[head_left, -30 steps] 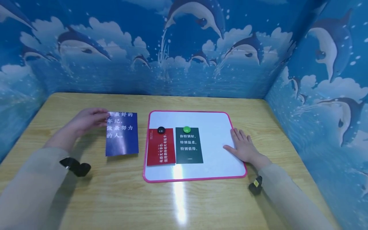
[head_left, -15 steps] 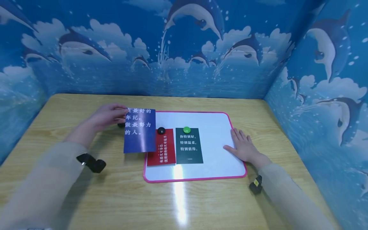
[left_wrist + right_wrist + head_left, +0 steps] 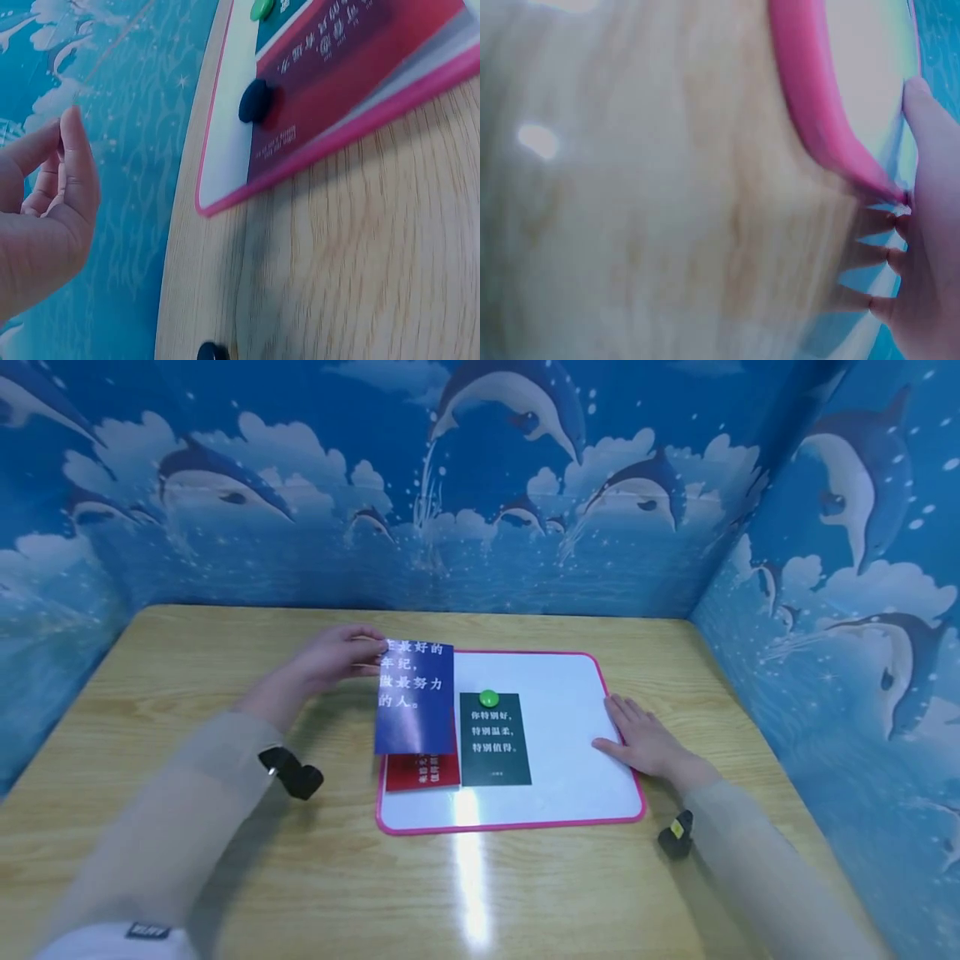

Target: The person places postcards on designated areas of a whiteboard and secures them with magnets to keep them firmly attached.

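Note:
My left hand [image 3: 339,657] pinches the upper left edge of a blue card [image 3: 415,720] with white writing, held over the left part of a pink-rimmed whiteboard [image 3: 566,702]. Below it a red card [image 3: 422,773] lies partly covered. In the left wrist view a black round magnet [image 3: 256,101] sits on that red card's end; the head view hides it. Beside it on the board is a dark green card [image 3: 495,764] with a green magnet [image 3: 489,698] at its top. My right hand [image 3: 651,742] rests with spread fingers across the board's right edge.
The whiteboard lies on a wooden table [image 3: 360,885]. Another black round piece [image 3: 212,352] is on the table, seen at the bottom of the left wrist view. Dolphin-patterned blue walls [image 3: 480,560] stand behind and at the sides.
My left hand has carried the blue card rightward from beside the board to above the red card, covering its black magnet. My right hand stays at the board's edge, shifted only slightly.

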Motion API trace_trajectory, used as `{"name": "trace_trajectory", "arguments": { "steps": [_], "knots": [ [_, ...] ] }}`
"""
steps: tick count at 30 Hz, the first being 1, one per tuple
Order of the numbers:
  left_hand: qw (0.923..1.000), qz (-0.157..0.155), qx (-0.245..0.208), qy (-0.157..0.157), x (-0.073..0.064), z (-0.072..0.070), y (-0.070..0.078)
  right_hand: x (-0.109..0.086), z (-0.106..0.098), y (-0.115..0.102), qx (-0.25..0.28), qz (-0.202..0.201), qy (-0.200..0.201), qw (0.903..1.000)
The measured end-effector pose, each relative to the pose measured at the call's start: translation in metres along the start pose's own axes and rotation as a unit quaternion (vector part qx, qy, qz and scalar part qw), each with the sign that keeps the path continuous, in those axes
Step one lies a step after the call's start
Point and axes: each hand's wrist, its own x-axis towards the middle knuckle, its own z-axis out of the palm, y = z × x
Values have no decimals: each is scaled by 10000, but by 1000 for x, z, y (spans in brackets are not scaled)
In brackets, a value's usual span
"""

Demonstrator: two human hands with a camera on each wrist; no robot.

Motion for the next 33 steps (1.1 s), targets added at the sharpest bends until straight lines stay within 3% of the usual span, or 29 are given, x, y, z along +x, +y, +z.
{"name": "trace_trajectory", "arguments": {
  "steps": [6,11,16,26,33],
  "knots": [
    [9998,-94,-132,-88,10,16,3,-1,-4,7,-54,-14,-126,9999],
    [9994,-348,79,15,18,33,3,0,-1,9,-90,-48,-187,9998],
    [9974,-639,298,180,28,55,7,1,0,9,-22,-42,-217,9998],
    [9953,-877,344,214,46,98,18,-5,-9,16,108,-437,-23,9990],
    [9965,-776,296,123,57,126,18,-6,-7,18,38,-325,-29,9995]
  ]
}}
